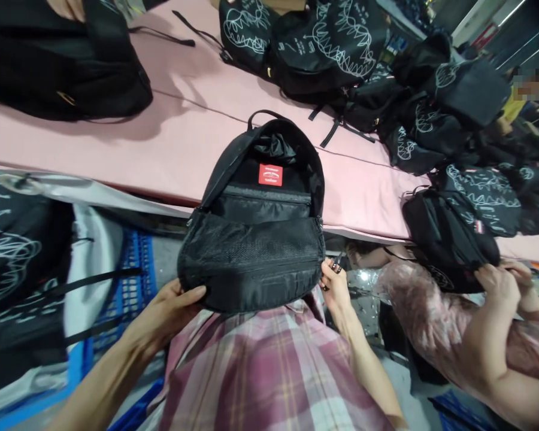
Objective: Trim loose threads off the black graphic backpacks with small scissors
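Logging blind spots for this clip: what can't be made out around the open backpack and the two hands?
Head view only:
- Red label inside the open black fabric backpack: print too small to read.
- Small dark tool in the right hand: mostly covered by fingers, type unclear.
- Left hand: fingertips hidden under the backpack.

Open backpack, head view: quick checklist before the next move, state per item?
1. Left hand gripping the open backpack at its lower left corner: ok.
2. Right hand at the bag's right edge, pinching a small dark item, maybe scissors or a zip pull: cannot tell which.
3. Main compartment open, red label visible inside: ok.
4. Bag propped against the pink table edge, bottom toward the plaid shirt: ok.
5. Co-worker's hand, busy with another bag, apart from this one: ok.
6. Loose threads inside: cannot tell.
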The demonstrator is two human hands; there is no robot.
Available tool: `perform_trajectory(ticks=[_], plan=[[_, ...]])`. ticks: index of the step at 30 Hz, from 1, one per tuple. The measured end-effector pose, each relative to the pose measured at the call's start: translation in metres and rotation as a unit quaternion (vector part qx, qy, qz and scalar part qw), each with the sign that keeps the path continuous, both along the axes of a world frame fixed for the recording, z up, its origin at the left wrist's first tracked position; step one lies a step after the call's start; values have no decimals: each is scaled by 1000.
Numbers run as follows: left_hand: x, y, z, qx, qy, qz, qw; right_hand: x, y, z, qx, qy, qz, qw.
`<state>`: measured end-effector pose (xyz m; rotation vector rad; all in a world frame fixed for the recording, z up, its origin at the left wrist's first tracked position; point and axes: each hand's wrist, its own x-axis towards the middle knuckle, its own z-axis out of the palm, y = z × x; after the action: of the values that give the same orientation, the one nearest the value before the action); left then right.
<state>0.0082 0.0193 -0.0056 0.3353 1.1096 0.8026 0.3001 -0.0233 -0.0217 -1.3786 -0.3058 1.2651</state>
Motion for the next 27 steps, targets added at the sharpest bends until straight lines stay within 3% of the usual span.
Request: perform_trajectory(ticks=[3, 7, 12, 15, 17, 19, 20, 22, 23, 25, 27], plan=[[0, 1, 0, 3, 9, 15, 1000, -1, 2, 0, -13, 119, -19, 993], [-1, 0, -1, 12, 15, 16, 1000, -2, -1, -2, -33, 157, -11, 987], [-16, -3, 2, 22, 77, -21, 997, -4, -26, -12, -16, 75, 37, 996], [-32, 4, 16, 54, 212, -33, 975, -3, -43, -25, -42, -31, 115, 992], [-37, 18, 32, 143, 357, -5, 923, -1, -48, -35, -66, -93, 148, 982], [-29, 41, 49, 293, 483, -17, 825, -1, -48, -42, -71, -129, 160, 976], [-18, 55, 55, 375, 517, -55, 767, -2, -47, -45, -67, -136, 166, 974], [15, 84, 60, 508, 517, -195, 661, -4, -43, -45, -54, -142, 177, 972], [34, 99, 57, 535, 503, -267, 624, -4, -41, -44, -46, -146, 183, 971], [70, 125, 43, 517, 492, -406, 571, -2, -36, -37, -33, -172, 188, 966], [93, 143, 23, 457, 450, -533, 552, 6, -31, -25, -26, -222, 184, 957]])
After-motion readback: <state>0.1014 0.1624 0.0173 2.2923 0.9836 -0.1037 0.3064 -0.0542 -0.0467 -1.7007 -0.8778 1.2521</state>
